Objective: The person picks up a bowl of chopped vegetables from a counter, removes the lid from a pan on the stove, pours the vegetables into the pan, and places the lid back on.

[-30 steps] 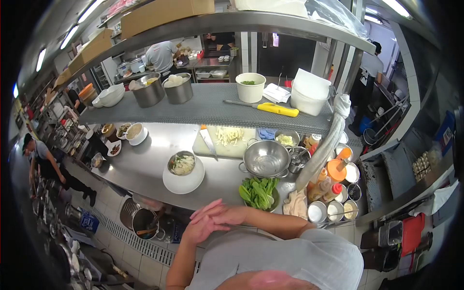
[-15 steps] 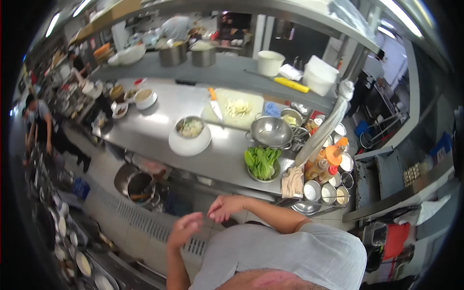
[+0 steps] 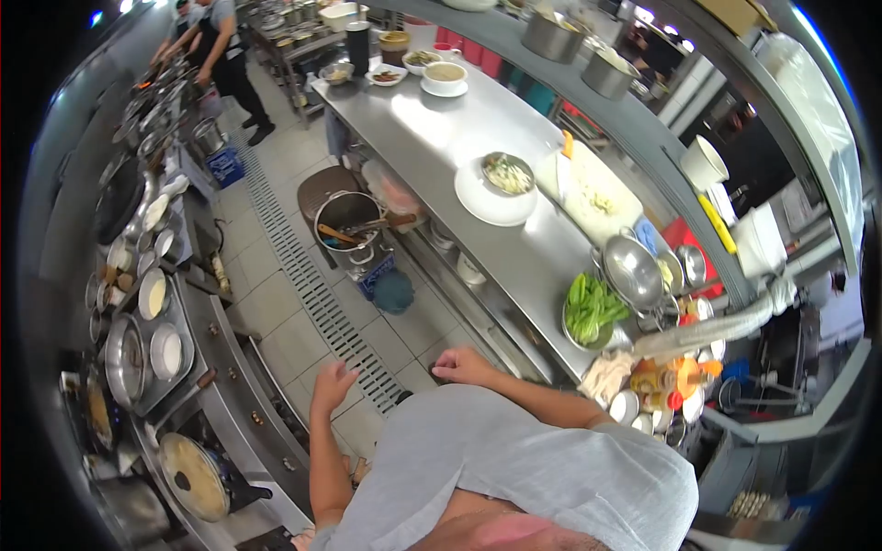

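Observation:
My left hand (image 3: 333, 386) is raised over the floor drain (image 3: 317, 298), thumb and fingers a little apart, with nothing visible in it. My right hand (image 3: 464, 365) hangs in front of my body near the counter edge, its fingers curled in; whether anything is inside is hidden. The two hands are apart. On the steel counter (image 3: 404, 124) nearest my right hand is a bowl of leafy greens (image 3: 593, 312). Farther along, a metal bowl of chopped food (image 3: 507, 174) rests on a white plate (image 3: 473, 202).
A cutting board (image 3: 625, 207) with chopped pieces lies behind the plate, beside a metal colander (image 3: 634, 266). A large pot (image 3: 349, 220) with utensils stands low in the aisle. The stove side holds a covered pan (image 3: 193, 477). Two people (image 3: 216, 46) work at the far left.
My view has turned left, bringing the aisle and stove side into sight. My hands have moved apart from each other. The bowls on the counter stay in place.

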Action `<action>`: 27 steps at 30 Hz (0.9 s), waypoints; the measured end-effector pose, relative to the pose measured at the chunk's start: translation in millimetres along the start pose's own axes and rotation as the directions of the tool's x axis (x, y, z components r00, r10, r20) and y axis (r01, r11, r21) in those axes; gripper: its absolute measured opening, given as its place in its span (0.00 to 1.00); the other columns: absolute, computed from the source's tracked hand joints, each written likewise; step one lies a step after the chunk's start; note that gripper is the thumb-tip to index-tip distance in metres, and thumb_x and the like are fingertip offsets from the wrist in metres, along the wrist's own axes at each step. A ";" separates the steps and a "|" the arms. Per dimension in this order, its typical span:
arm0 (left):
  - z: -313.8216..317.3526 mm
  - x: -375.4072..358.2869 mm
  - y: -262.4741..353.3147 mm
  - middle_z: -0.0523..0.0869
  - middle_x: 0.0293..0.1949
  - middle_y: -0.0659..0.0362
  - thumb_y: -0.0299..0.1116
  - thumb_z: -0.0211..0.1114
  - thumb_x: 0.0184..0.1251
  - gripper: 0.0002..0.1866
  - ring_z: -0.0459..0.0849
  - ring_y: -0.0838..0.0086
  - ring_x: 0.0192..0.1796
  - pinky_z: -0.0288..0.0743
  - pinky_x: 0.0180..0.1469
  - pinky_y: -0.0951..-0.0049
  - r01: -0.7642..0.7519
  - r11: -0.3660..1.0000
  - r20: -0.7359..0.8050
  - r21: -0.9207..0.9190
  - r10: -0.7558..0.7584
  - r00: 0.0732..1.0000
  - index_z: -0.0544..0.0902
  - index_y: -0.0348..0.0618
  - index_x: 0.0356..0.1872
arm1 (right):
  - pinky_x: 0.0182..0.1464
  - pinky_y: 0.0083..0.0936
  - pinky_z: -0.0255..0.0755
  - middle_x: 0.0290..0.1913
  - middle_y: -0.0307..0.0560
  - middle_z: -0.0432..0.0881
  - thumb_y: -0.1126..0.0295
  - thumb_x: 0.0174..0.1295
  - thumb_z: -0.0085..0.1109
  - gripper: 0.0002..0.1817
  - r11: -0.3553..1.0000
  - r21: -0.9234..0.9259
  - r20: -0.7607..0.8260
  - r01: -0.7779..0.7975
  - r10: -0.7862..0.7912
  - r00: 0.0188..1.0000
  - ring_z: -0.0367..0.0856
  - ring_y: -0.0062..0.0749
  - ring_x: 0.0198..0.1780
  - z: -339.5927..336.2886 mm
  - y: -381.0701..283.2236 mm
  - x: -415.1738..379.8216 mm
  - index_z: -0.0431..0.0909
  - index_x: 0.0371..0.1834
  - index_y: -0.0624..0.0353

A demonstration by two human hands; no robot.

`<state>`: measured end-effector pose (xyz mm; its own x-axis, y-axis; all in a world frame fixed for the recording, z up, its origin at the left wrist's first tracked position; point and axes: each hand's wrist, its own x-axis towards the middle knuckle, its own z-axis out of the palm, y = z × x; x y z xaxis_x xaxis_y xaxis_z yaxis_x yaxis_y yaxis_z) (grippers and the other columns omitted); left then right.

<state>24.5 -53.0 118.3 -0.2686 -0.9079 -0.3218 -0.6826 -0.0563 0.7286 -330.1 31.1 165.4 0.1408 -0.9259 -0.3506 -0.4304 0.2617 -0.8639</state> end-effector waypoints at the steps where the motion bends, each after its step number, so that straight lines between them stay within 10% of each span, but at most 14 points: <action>1: 10.4 -5.0 -33.4 0.87 0.48 0.40 0.54 0.69 0.63 0.33 0.86 0.55 0.52 0.78 0.57 0.60 0.069 0.985 -0.031 0.158 -0.065 0.997 0.82 0.32 0.55 | 0.36 0.28 0.77 0.29 0.47 0.86 0.57 0.61 0.69 0.18 0.999 0.033 0.015 -0.017 0.017 1.000 0.85 0.29 0.32 -3.8 7.5 6.8 0.85 0.40 0.62; 4: 50.3 -21.8 -137.1 0.90 0.44 0.47 0.52 0.70 0.62 0.28 0.88 0.58 0.46 0.80 0.53 0.56 0.289 0.889 -0.080 0.356 -0.280 0.957 0.85 0.36 0.50 | 0.38 0.31 0.78 0.30 0.50 0.87 0.57 0.60 0.69 0.17 0.987 -0.112 -0.025 0.114 -0.118 0.993 0.87 0.35 0.34 -29.3 25.1 29.5 0.85 0.38 0.62; 6: 79.8 -23.2 -222.1 0.89 0.46 0.48 0.50 0.69 0.64 0.23 0.86 0.55 0.49 0.78 0.56 0.54 0.679 0.733 0.382 0.036 -0.638 0.668 0.86 0.41 0.50 | 0.39 0.34 0.79 0.32 0.51 0.87 0.57 0.59 0.68 0.17 0.956 -0.195 -0.050 0.218 -0.232 0.971 0.87 0.39 0.35 -60.9 35.4 57.9 0.85 0.37 0.61; 10: 122.9 -75.6 -220.1 0.70 0.19 0.65 0.47 0.55 0.77 0.17 0.68 0.75 0.18 0.60 0.22 0.70 0.907 0.197 0.638 -0.372 -0.656 0.404 0.70 0.53 0.27 | 0.44 0.41 0.78 0.37 0.52 0.87 0.56 0.59 0.68 0.16 0.913 -0.360 -0.151 0.194 -0.262 0.953 0.86 0.47 0.40 -139.5 36.8 118.7 0.84 0.38 0.59; 14: 148.5 -80.0 -175.7 0.72 0.21 0.65 0.47 0.56 0.76 0.15 0.70 0.74 0.20 0.63 0.23 0.69 0.869 0.356 0.504 -0.343 -0.711 0.491 0.71 0.52 0.29 | 0.47 0.43 0.78 0.40 0.50 0.86 0.59 0.55 0.67 0.12 0.797 -0.558 -0.085 0.232 -0.333 0.939 0.84 0.49 0.47 -182.9 32.2 162.8 0.84 0.34 0.56; 20: 159.6 -39.8 -120.8 0.75 0.24 0.64 0.47 0.59 0.74 0.14 0.73 0.73 0.23 0.67 0.26 0.68 0.743 0.631 0.370 -0.221 -0.651 0.663 0.74 0.51 0.33 | 0.67 0.43 0.66 0.40 0.49 0.86 0.59 0.51 0.68 0.13 0.332 -0.722 0.425 0.607 -0.480 0.768 0.82 0.41 0.52 -205.3 75.5 218.0 0.84 0.31 0.56; 27: 159.3 13.8 -92.4 0.79 0.28 0.63 0.47 0.62 0.72 0.13 0.76 0.72 0.26 0.72 0.29 0.66 0.672 0.707 0.325 -0.218 -0.597 0.733 0.77 0.49 0.37 | 0.80 0.42 0.49 0.39 0.45 0.86 0.51 0.51 0.68 0.20 0.359 -0.802 0.259 0.478 -0.512 0.819 0.80 0.38 0.54 -189.6 72.3 203.4 0.87 0.32 0.58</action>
<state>-24.4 5.8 -49.8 -0.0099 -0.4974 -0.8675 -0.5158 -0.7407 0.4306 -501.6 -189.9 100.2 0.5665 -0.8217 0.0615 -0.8021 -0.5670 -0.1876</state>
